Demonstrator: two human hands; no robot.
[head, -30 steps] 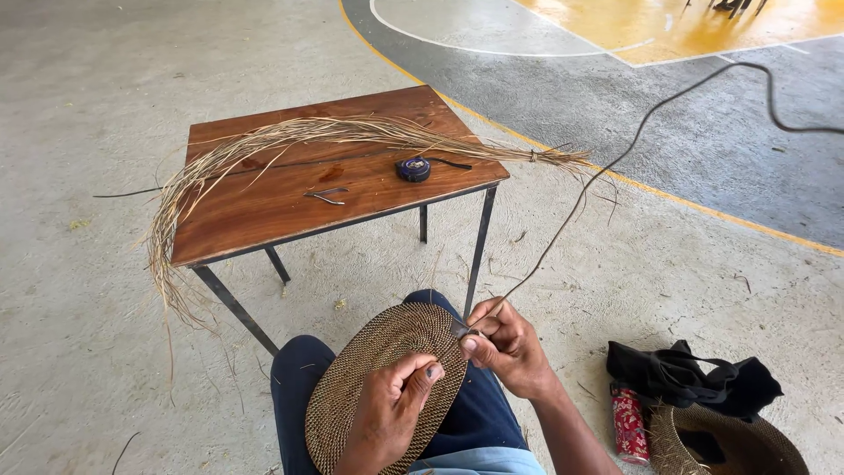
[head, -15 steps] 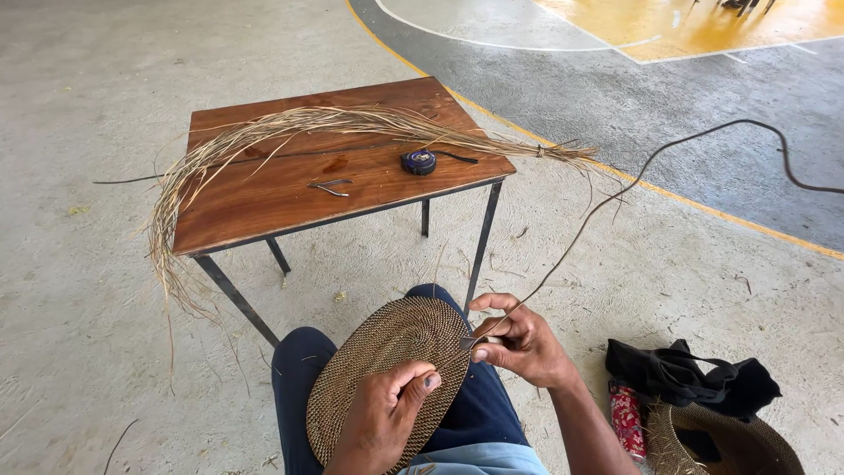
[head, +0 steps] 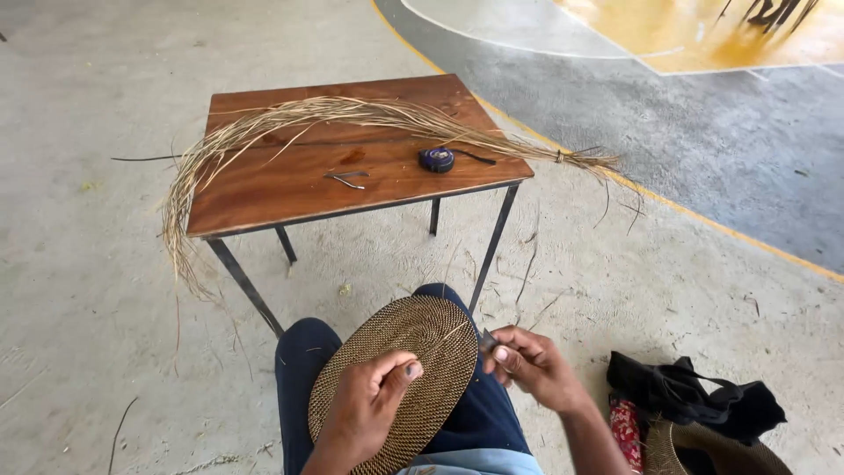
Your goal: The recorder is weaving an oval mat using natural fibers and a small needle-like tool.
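Under the flat left hand (head: 369,409) lies the woven mat (head: 396,374); right hand (head: 527,365) pinches its edge.

The left hand (head: 369,409) sits at about 7 o'clock in the head view, forearm rising from the bottom edge, palm down, fingers curled loosely, the thumb stretched toward 2 o'clock with its nail up. The right hand (head: 527,365) lies at about 5 o'clock, its forearm entering from the lower right. Its fingers are bunched and pinched shut at the tips, pointing toward 10 o'clock, near the left thumb but apart.
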